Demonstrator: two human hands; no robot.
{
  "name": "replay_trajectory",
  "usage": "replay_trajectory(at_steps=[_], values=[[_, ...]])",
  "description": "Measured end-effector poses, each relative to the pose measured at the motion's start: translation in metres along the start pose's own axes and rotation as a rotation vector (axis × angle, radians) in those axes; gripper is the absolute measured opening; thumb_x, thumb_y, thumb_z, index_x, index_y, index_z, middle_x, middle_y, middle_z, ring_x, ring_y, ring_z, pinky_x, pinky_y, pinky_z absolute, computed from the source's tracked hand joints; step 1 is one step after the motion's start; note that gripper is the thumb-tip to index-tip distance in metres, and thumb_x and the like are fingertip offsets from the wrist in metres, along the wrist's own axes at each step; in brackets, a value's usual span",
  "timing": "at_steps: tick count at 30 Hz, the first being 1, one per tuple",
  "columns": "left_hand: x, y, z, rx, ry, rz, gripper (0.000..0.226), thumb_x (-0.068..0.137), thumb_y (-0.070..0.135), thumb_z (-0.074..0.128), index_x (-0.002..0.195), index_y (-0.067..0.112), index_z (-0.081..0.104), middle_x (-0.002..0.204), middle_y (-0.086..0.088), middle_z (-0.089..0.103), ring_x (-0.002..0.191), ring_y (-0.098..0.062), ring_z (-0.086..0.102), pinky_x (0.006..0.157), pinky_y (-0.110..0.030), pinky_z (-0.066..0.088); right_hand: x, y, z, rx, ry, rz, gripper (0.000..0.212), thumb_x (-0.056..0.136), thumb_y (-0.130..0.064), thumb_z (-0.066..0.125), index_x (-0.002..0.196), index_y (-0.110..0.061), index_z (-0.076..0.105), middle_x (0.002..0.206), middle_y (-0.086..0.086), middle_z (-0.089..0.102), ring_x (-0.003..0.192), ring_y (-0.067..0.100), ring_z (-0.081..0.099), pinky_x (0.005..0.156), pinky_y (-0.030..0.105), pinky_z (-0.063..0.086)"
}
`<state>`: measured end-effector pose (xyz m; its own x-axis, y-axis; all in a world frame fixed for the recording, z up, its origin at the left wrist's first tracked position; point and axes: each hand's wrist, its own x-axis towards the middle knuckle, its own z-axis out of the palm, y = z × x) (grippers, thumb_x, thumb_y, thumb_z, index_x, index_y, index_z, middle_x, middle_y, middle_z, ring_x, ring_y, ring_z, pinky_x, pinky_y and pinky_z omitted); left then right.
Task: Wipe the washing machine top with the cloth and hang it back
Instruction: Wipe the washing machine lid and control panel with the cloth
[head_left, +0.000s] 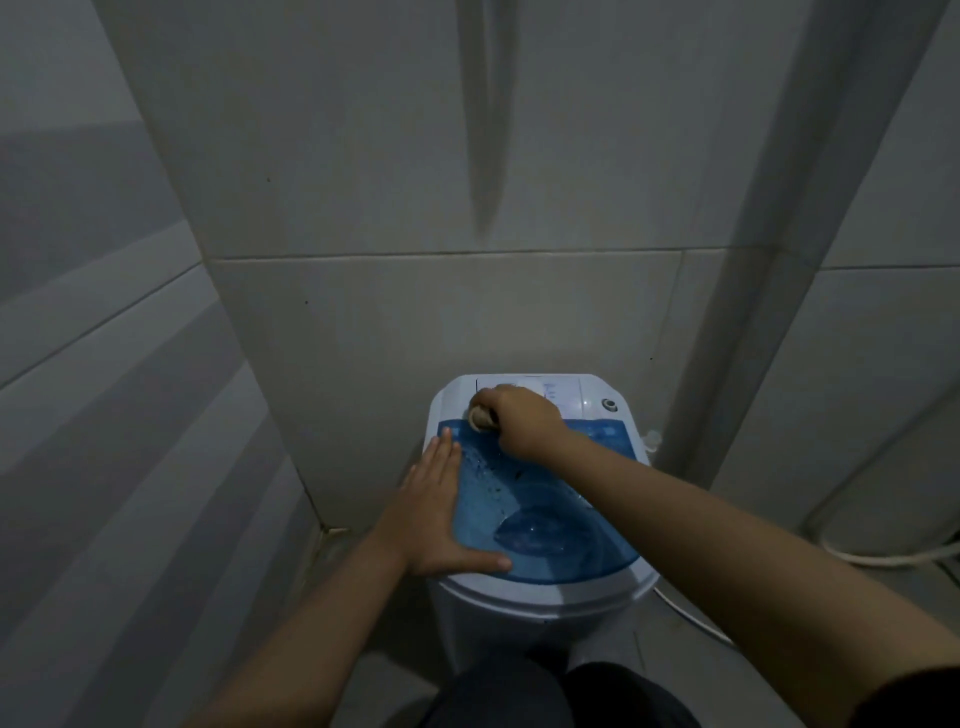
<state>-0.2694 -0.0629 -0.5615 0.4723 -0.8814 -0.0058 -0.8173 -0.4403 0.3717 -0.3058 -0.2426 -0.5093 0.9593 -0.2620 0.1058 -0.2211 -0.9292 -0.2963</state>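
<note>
A small white washing machine (540, 597) with a translucent blue lid (550, 519) stands low in the middle of the head view. Water drops speckle the lid. My right hand (519, 423) is closed on a bunched pale cloth (480, 417), pressing it at the lid's far left edge, next to the white control panel (566, 395). Most of the cloth is hidden under the fingers. My left hand (441, 509) lies flat with fingers together on the lid's left rim, holding nothing.
Grey tiled walls close in behind and on both sides of the machine. A white hose (893, 558) curls on the floor at the right, and a thin cable (696, 618) runs from the machine's right side. My dark-clothed knees (545, 696) are below the machine.
</note>
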Motion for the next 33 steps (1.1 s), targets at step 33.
replay_trajectory(at_steps=[33], values=[[-0.001,0.000,0.000,-0.020,-0.014,-0.014,0.149,0.050,0.090,0.056,0.148,0.013,-0.023,0.155,-0.004,-0.034,0.144,-0.019,-0.028,0.121,-0.040,-0.005,-0.042,0.025,-0.025,0.021,0.068,0.063,0.055,0.073,0.010,0.053,0.121,-0.016,0.056,0.119,0.013,0.055,0.106,0.034,0.055,0.078,0.043,0.051]])
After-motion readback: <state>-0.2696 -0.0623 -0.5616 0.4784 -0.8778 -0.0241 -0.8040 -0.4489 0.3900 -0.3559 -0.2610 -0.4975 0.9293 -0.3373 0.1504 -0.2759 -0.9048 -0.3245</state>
